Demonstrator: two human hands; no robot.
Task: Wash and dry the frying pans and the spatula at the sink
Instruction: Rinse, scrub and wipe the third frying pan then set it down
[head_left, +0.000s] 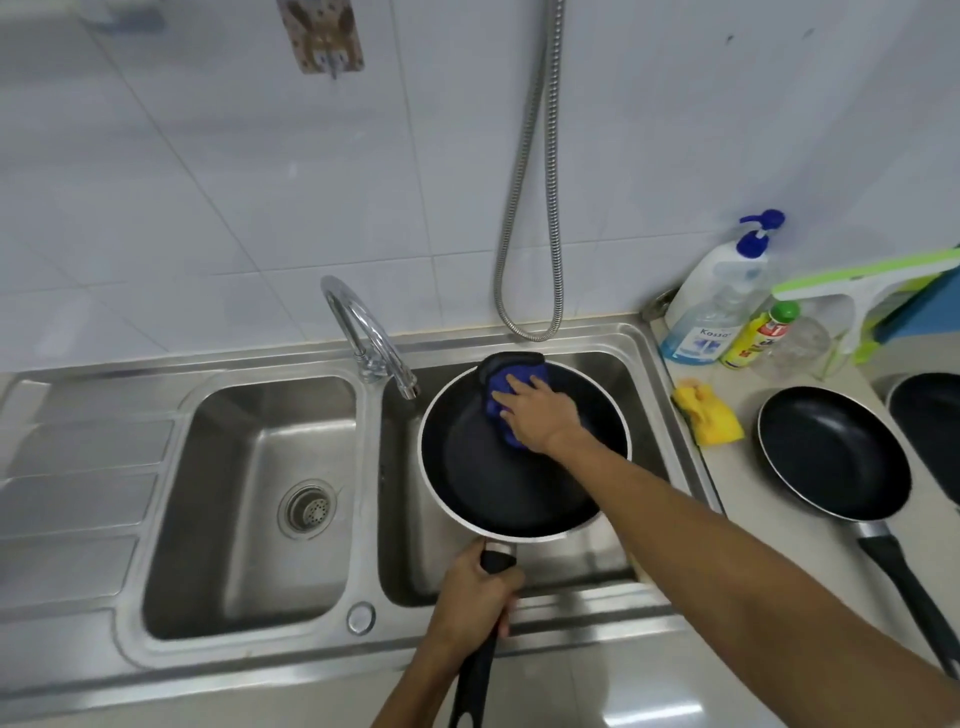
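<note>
**Frying pan held over the right basin, cloth applied to its inner surface**

1. Main item. A black frying pan (493, 483) with a pale metal rim is held above the right basin of the double steel sink (249, 366). Its handle points toward the person, out over the front edge of the sink.

2. Left hand. The left hand (475, 590) is wrapped around the pan handle just behind the rim, with the fingers curled tightly round it. This hand carries the pan.

3. Right hand. The right hand (540, 418) lies inside the pan at its far side. Its fingers are spread and nearly straight, pressing a blue cloth (501, 400) flat against the black coating. The cloth is bunched under the palm and reaches the far rim of the pan.

4. Fixtures. The chrome tap (366, 332) stands on the divider between the basins, its spout turned toward the right basin and ending just beside the pan's left rim. A metal hose (530, 208) hangs in a loop against the tiled wall. The left basin shows a round drain strainer (306, 509).

5. Counter (748, 499), right of the sink. A second frying pan (831, 457) rests here, open side up, handle toward the person. Part of a third pan (930, 421) shows at the frame edge. A yellow cloth (709, 413) lies crumpled next to the sink edge. Behind it stand a pump bottle (711, 296), a yellow bottle with a green cap (758, 338) and a green-and-white squeegee (852, 291).
</note>
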